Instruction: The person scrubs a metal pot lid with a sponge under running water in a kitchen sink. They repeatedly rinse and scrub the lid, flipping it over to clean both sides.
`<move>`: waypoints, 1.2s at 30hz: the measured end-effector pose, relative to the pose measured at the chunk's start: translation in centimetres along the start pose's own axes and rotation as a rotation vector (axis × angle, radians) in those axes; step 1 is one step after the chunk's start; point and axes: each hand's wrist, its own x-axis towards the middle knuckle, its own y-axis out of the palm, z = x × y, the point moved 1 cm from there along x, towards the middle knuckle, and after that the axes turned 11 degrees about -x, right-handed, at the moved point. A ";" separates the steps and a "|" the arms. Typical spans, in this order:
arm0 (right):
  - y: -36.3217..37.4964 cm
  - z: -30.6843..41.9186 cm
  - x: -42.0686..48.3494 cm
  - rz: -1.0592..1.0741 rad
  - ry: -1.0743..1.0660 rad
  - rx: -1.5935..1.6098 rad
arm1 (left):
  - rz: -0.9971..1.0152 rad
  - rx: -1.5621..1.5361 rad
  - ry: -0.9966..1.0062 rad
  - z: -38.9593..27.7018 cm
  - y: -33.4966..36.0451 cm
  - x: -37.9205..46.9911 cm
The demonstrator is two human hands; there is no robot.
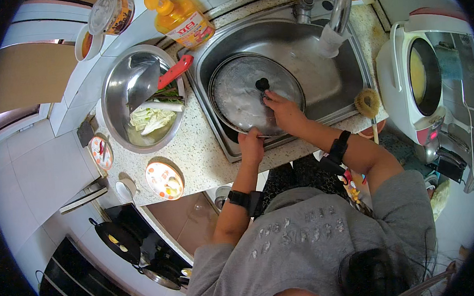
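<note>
A round glass pot lid (237, 86) with a black knob (262, 84) lies over the left part of the stainless steel sink (327, 88). My left hand (252, 146) grips the lid's near rim. On top of the glass, my right hand (284, 111) touches the lid just below the knob, with some dark material at its fingertips that I cannot make out. Above the sink's right part hangs the metal faucet (340, 8), a white piece wrapped round its spout.
Left of the sink, a steel bowl (114, 127) holds cabbage and a red-handled cleaver (146, 86). Dish soap (187, 25) stands behind. Small plates (156, 174) sit nearer. A round brush (368, 102) and an open rice cooker (392, 75) are at right, a wok (116, 243) at lower left.
</note>
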 end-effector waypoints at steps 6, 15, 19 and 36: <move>-1.0 -3.1 2.7 0.086 0.309 -0.096 | -0.033 0.029 -0.090 0.1 -0.8 0.3; 1.2 1.8 2.4 -0.097 -0.110 0.096 | 0.033 0.036 -0.013 0.1 -0.3 0.3; 0.7 2.3 5.0 -0.068 -0.130 0.012 | 0.004 0.045 -0.024 0.4 -0.6 0.5; 0.0 5.4 -0.5 -0.238 -0.606 0.056 | 0.189 0.084 -0.098 0.0 -1.5 0.8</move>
